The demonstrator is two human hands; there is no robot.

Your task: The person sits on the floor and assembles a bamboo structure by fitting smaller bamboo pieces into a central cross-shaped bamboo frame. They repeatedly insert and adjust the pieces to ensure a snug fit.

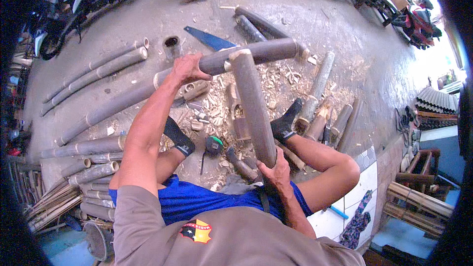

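Observation:
My left hand [188, 69] grips a long dark bamboo pole [118, 99] that slants from the lower left up to the far middle. A shorter, thick bamboo piece [252, 103] is held near its lower end by my right hand [276, 170]. Its far end overlaps the long pole in view; whether the two touch I cannot tell. Between my feet lie pale wood chips [217, 113] and cut bamboo pieces. A blue saw blade [209, 38] rests on the floor just beyond the long pole. Close to my left foot sits a black and green tape measure [214, 145].
Bamboo poles [98, 73] lie at the left, with a stack of cut lengths [96, 172] below them. More bamboo pieces [318, 88] lie by my right foot. An upright bamboo tube [172, 49] stands beyond my left hand. Split bamboo strips [51, 204] are bundled at lower left.

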